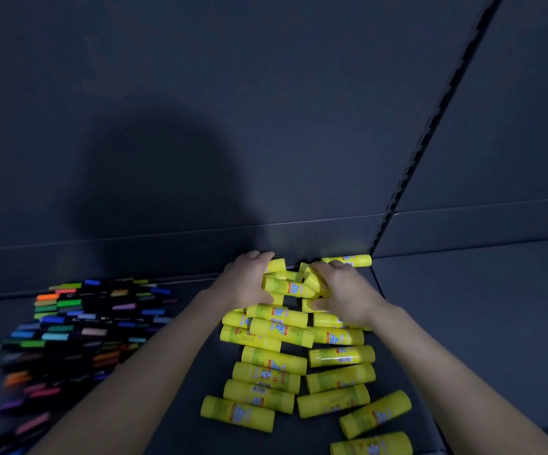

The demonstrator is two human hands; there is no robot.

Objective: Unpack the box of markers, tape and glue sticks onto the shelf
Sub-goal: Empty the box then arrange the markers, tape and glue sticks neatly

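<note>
Glue sticks [285, 356], all bright yellow, lie on their sides across the right part of the dark shelf [302, 436], roughly in two rows running toward the back panel [266, 126]. Lying flat keeps the round tubes from toppling, though those nearest the front sit askew and look free to roll.

At the rear of the pile, the left hand [246, 284] and the right hand [345, 295] close in from either side on a small bunch of sticks. The fingers of both curl over the top and the thumbs tuck below, so each hand grips part of the same cluster. Squeezing from both sides looks like a way to set several down together, close to the back, leaving the front free.

One stick [348, 260] rests right against the panel. Markers [79, 326], with coloured caps, are heaped well apart on the left. Neither tape nor the box is in view.
</note>
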